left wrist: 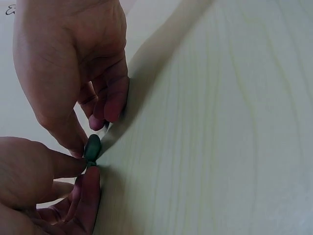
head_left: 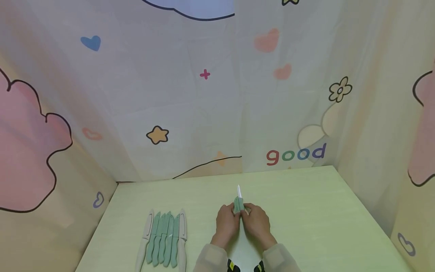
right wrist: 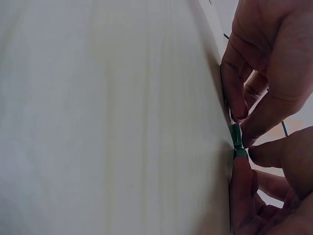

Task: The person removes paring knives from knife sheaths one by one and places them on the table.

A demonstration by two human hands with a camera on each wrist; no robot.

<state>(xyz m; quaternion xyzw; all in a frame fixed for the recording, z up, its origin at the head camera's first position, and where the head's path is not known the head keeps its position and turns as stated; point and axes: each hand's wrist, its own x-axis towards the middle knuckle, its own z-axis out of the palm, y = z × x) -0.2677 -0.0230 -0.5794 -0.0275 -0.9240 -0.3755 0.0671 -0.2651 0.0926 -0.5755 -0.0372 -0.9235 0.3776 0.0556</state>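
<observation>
In the head view, both hands meet in the middle of the table. Between their fingertips are two small green pieces, side by side. My left hand (head_left: 228, 222) pinches the left one, a green sheath-like piece (head_left: 236, 206) with dark dots at its top. The right one is a small green knife (head_left: 241, 204), pinched by my right hand (head_left: 257, 223); its short, pale blade (head_left: 239, 191) points away from me. Fingers hide the lower ends of both pieces. The left wrist view shows the green pieces (left wrist: 93, 148) close over the table, seen nearly end-on.
To the left lies a row of knives: several with green handles and green sheaths (head_left: 164, 240) between two white ones (head_left: 144, 241) (head_left: 182, 238), tips pointing away. A patterned curtain (head_left: 204, 105) rises behind the pale wooden table (head_left: 306, 211) and along its sides.
</observation>
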